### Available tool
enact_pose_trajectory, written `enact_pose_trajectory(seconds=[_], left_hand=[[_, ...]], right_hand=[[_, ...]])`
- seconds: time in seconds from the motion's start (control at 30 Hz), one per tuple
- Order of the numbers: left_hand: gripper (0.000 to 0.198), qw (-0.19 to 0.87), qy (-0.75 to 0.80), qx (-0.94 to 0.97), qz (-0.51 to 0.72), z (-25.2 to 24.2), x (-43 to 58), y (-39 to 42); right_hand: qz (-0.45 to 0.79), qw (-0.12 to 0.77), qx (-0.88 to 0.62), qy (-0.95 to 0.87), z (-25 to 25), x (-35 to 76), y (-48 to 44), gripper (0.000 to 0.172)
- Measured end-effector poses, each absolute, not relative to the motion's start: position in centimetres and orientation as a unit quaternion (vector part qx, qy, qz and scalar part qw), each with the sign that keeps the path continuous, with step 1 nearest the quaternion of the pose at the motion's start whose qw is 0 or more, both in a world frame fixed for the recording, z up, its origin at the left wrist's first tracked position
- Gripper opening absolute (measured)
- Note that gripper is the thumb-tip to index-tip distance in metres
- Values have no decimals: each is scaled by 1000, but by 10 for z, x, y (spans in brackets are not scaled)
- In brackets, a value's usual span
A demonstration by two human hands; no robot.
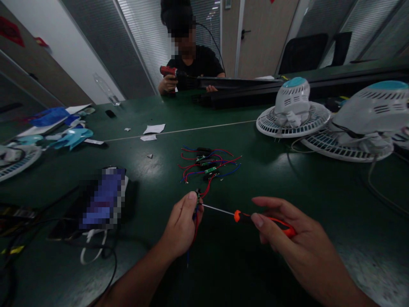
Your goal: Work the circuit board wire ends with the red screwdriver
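My left hand [182,224] is closed in a pinch on a small circuit board with red and blue wires [198,200], held just above the dark green table [243,256]. My right hand [287,234] grips the orange handle of a thin screwdriver [247,216]; its metal tip points left and meets the small board at my left fingertips. Just beyond the hands, a loose pile of similar small boards with red and blue wires [209,164] lies on the table.
Two white fan housings with grilles [292,108] [367,123] sit at the right. A blurred device [102,198] and cables lie at the left, blue gloves [68,137] and paper scraps [154,128] farther back. Across the table a person holds a red power tool [168,71] by long black rails [243,91].
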State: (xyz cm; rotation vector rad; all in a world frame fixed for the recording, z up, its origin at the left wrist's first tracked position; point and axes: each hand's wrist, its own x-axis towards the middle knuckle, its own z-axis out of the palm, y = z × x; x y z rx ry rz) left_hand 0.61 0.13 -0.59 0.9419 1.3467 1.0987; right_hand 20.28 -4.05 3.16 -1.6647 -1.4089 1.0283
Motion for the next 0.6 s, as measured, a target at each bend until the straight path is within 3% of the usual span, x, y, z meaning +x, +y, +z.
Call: enact_pose_trajectory(seconds=[0.27,0.4,0.6], left_hand=[[40,562,533,435,459,-10,7,0],[40,541,530,477,446,-12,5,0],[41,527,532,508,426,-9,3,1]], right_hand=[[416,366,-652,-517,19,209,-45,52],[428,323,-690,-486,8,213,-45,58],[401,313,-681,-527,5,214,-42,52]])
